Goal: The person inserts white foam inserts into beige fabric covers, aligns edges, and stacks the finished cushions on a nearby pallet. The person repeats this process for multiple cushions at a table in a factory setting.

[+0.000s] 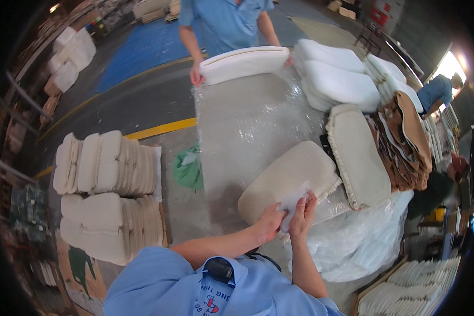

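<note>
My left hand [270,222] and my right hand [302,215] are close together over the near edge of a beige folded fabric pad [284,174]. Fingers of both are closed on a thin, whitish, see-through plastic film [289,206], bunched between them. Whether it is a bag or a loose sheet I cannot tell. The pad has rounded corners and a fringed right edge, and it lies on the plastic-covered table [237,126]. To its right lies a second beige pad [358,158] with a fringed left side.
Across the table a person in blue holds a white folded pad [245,64] with both hands. White pads [337,79] and brown sheets [405,142] are piled at right. Beige pads [108,163] stand stacked at left, near a green bag [187,167]. Clear plastic [353,247] hangs at the near right.
</note>
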Demonstrator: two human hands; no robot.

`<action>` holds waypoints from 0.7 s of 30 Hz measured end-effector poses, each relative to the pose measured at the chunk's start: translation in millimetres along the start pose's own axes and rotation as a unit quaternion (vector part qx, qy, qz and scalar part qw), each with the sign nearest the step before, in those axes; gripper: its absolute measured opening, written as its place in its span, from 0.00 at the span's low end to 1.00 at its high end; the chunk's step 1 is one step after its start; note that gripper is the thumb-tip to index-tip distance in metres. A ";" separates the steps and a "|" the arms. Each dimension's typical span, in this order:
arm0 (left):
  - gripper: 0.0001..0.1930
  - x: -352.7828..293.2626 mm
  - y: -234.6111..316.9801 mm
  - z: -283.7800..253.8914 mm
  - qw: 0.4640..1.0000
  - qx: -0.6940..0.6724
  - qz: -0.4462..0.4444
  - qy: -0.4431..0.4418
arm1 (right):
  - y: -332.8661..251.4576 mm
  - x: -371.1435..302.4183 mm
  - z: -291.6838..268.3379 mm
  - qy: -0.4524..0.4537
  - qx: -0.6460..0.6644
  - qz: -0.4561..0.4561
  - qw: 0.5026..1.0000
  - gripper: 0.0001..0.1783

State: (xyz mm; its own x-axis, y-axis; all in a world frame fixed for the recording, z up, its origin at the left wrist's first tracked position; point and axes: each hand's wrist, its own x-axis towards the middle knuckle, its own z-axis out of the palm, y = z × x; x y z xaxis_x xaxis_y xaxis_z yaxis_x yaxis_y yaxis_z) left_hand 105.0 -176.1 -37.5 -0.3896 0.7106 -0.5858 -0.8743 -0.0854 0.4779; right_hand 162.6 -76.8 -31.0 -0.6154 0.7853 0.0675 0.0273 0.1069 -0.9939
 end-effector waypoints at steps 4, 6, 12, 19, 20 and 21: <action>0.21 -41.8 26.2 -18.0 0.996 -0.001 -0.049 -0.068 | -9.1 3.5 13.8 -0.095 -0.061 0.024 0.993 0.17; 0.21 -61.3 39.5 -31.5 0.995 0.000 -0.034 -0.097 | -10.9 5.3 28.2 -0.120 -0.032 0.046 0.991 0.17; 0.19 -72.3 74.5 -112.2 0.984 0.133 0.116 0.009 | -7.8 0.7 91.5 -0.260 0.065 0.095 0.959 0.19; 0.23 -33.9 214.6 -327.7 0.691 0.525 0.197 0.456 | 15.9 59.2 76.1 -0.091 -0.345 -0.110 0.928 0.26; 0.23 -15.0 238.0 -327.4 0.659 0.590 0.136 0.446 | 28.4 63.3 69.1 -0.063 -0.396 -0.092 0.912 0.26; 0.23 0.3 251.6 -335.3 0.629 0.651 0.121 0.407 | 37.2 68.9 66.5 -0.039 -0.439 -0.077 0.894 0.27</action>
State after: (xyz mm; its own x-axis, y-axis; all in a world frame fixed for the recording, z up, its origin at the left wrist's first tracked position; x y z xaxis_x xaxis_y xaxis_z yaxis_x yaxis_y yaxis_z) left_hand -212.2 -431.5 -136.9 -0.9486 0.1476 -0.2800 0.0103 0.8986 0.4387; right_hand 68.9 -59.2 -69.1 -0.7173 0.6790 0.1563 0.5254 0.6744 -0.5188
